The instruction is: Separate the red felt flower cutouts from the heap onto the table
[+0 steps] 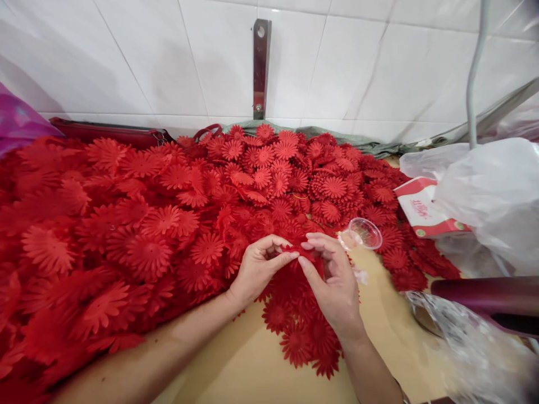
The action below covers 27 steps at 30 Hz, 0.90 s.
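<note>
Both hands pinching 1 red fabric flower (304,253) together: left hand (256,269) and right hand (332,280) fingers clamped on it, above the worktop (244,359), clear cup (365,233) just beside.

A small craft workshop or piecework bench set against a wall of large white tiles (357,62). A pale wooden tabletop (252,365) is buried under a deep heap of identical red fabric flowers (138,224), hundreds of them, spreading from the left edge to the wall. A metal bracket (261,67) is screwed to the tiles. On the right lie clear plastic bags (497,196), a red-and-white carton (425,216) and a small clear plastic cup (365,233).
</note>
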Tool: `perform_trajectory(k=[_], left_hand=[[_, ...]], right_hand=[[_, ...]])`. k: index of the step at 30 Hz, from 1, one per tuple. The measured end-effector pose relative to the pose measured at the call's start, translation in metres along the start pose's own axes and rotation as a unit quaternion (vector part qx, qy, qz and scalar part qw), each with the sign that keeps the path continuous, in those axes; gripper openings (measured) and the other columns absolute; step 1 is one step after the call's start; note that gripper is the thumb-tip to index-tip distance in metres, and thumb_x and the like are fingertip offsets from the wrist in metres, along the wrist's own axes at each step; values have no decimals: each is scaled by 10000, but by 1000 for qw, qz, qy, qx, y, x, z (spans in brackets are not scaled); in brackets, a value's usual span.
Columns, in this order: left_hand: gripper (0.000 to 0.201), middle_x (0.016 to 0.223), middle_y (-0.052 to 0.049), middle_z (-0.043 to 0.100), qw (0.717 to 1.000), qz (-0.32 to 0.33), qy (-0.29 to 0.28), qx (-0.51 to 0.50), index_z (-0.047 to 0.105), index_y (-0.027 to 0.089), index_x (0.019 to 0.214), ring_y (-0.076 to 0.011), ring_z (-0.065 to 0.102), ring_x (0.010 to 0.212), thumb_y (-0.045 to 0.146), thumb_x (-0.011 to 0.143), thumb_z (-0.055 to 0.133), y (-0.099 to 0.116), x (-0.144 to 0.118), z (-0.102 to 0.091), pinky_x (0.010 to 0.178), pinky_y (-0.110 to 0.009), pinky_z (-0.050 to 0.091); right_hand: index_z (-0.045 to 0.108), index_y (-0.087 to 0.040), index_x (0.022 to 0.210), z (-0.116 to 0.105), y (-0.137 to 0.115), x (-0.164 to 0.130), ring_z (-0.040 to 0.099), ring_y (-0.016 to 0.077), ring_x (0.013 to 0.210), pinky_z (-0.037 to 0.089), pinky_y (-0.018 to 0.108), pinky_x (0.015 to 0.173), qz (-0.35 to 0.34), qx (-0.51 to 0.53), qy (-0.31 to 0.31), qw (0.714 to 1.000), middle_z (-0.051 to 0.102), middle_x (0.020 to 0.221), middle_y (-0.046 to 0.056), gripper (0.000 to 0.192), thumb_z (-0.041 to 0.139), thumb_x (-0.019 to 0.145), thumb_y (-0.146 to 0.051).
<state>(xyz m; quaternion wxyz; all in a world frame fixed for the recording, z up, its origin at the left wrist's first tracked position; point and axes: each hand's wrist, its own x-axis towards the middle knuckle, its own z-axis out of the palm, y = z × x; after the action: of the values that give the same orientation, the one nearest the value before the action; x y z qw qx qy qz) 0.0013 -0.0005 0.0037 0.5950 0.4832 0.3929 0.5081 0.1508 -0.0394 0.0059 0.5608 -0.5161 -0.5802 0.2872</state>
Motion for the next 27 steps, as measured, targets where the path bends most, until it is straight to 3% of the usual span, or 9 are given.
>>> perform_trajectory(k=[4,7,9,12,16,20,27], left_hand=[[262,742,13,665,999,2,-33,-11,702,165,815,-100,574,669,379,748,837,-3,-1,1,692,-235,495],[246,768,1,681,998,4,-56,-17,692,163,819,-108,597,695,363,767,827,-4,-2,2,716,-241,505],[243,783,-6,679,999,1,-43,-3,684,162,825,-112,598,711,370,790,805,-4,-1,1,721,-244,502],[245,851,-9,682,1000,1,6,14,687,173,925,-116,596,769,384,826,764,-5,1,-1,761,-242,494],[296,979,-21,704,999,-12,42,-20,659,192,1050,-126,625,883,377,837,751,-9,5,-3,862,-254,495],[348,907,-6,708,997,-46,38,-49,665,187,1086,-116,634,830,361,809,781,-9,6,-3,826,-244,495],[296,758,37,660,997,-48,35,-59,666,175,850,-88,575,694,333,697,865,-5,5,-1,734,-227,481]], right_hand=[[690,-258,976,-3,2,2,602,212,1185,449,434,1071,15,-36,5,999,647,1199,61,61,667,923,-279],[672,-249,973,-4,7,3,638,201,1094,491,408,986,52,36,51,997,672,1160,57,74,636,943,-306],[652,-245,991,-4,11,5,657,187,1005,506,392,936,77,97,90,988,683,1109,47,100,628,948,-332],[641,-235,1007,-3,13,6,649,174,916,507,368,904,99,104,117,983,675,991,27,150,660,922,-356],[614,-234,1069,-3,12,6,637,180,922,510,355,882,111,75,101,986,669,1010,37,245,703,874,-352],[616,-237,1102,-3,12,5,629,173,943,499,341,886,118,72,99,985,652,1050,36,283,717,857,-336],[622,-241,1131,-5,10,5,603,170,904,475,346,889,130,45,65,988,647,1016,22,230,624,914,-320]])
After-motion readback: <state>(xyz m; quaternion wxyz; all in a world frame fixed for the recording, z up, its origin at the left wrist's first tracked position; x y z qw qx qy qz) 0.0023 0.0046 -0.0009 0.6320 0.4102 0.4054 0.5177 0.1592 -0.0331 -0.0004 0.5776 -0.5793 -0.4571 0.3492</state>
